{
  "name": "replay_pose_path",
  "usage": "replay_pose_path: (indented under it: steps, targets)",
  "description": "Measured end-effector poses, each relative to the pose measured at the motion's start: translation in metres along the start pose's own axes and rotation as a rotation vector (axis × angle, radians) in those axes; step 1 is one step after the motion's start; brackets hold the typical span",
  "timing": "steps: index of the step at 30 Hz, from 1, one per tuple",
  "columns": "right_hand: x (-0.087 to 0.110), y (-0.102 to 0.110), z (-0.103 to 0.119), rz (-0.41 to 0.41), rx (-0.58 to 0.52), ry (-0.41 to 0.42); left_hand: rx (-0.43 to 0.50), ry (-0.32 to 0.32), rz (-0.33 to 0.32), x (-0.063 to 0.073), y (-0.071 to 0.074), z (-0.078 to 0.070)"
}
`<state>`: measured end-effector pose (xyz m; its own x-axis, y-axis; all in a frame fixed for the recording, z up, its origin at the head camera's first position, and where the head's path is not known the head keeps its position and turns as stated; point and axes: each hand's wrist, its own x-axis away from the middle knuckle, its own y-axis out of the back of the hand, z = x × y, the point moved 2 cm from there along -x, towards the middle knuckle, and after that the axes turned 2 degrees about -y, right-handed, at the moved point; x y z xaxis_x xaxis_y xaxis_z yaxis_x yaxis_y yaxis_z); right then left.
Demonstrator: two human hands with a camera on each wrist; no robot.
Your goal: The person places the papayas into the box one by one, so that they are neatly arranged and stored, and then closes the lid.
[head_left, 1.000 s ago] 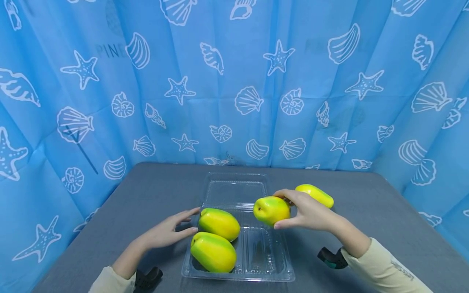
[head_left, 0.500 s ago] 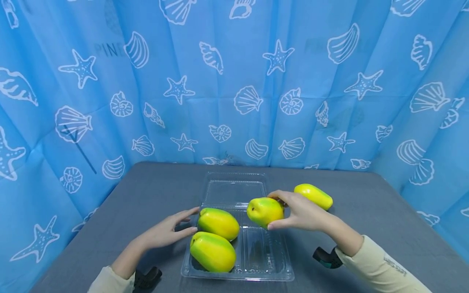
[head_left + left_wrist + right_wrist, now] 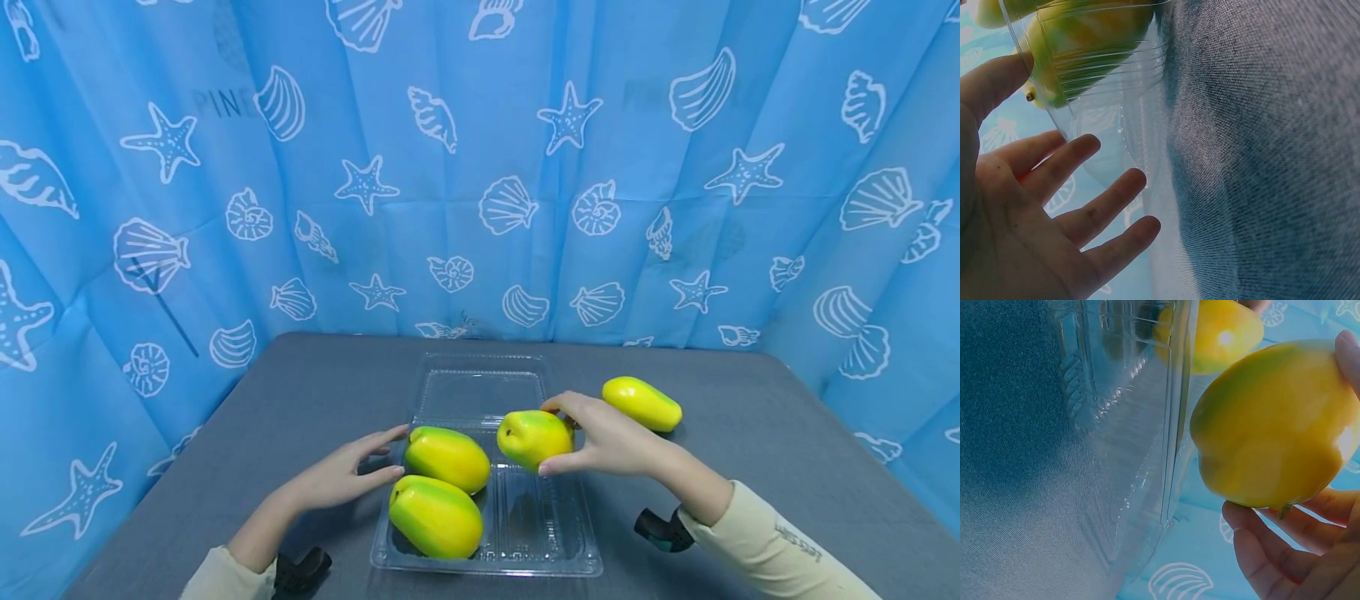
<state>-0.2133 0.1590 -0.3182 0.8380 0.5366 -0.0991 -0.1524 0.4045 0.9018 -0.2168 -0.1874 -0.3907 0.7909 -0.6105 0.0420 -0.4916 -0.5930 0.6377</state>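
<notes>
My right hand [image 3: 611, 437] grips a yellow-green papaya [image 3: 531, 439] between thumb and fingers, over the back right part of a clear plastic clamshell box [image 3: 551, 567]. In the right wrist view the held papaya [image 3: 1272, 425] appears above the box's rim [image 3: 1175, 425]. Two more papayas lie side by side in the box's left half, a rear papaya [image 3: 448, 460] and a front papaya [image 3: 437, 518]. My left hand [image 3: 341, 475] is at the box's left side with fingers spread. Its thumb [image 3: 1004, 78] meets the clear wall in the left wrist view.
Another papaya [image 3: 642, 403] lies on the grey table [image 3: 330, 375] at the right, behind my right hand. The box's lid [image 3: 483, 392] lies folded back, away from me. A blue curtain [image 3: 480, 275] with white shells and starfish hangs behind the table.
My right hand has moved left and slightly down with its papaya, further over the box. My left hand and the papayas in the box look unmoved.
</notes>
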Motion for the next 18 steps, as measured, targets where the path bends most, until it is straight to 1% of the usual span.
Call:
replay_pose_path:
  steps: [10,18]
  targets:
    - [-0.0019,-0.0021,0.0014,0.004,0.01,-0.006,0.007,-0.002,0.003,-0.0004,-0.0004,-0.0003]
    - [-0.0041,-0.0039,0.0026,0.008,0.058,-0.002,0.004,-0.003,0.001,0.0001,-0.0006,0.0003]
